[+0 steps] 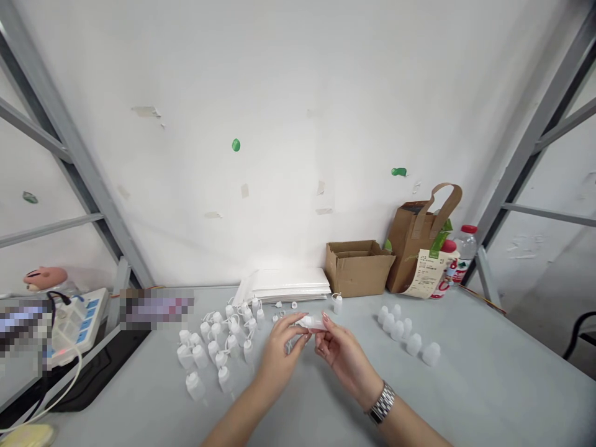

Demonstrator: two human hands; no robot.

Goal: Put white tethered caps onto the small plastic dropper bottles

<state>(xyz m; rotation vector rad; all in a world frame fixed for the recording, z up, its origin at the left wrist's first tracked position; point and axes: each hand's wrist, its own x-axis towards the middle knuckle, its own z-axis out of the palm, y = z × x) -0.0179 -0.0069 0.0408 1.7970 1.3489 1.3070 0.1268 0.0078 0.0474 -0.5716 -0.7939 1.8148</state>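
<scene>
A grey table point(484, 397) carries a cluster of white-capped squeeze bottles point(213, 351) on the left and several frosted bottles point(397, 330) on the right. Between them, above the table, the left hand point(280, 344), fingers curved, pinches the white end of a small translucent bottle point(313, 323); the right hand point(343, 355), more curled, pinches its other end.
</scene>
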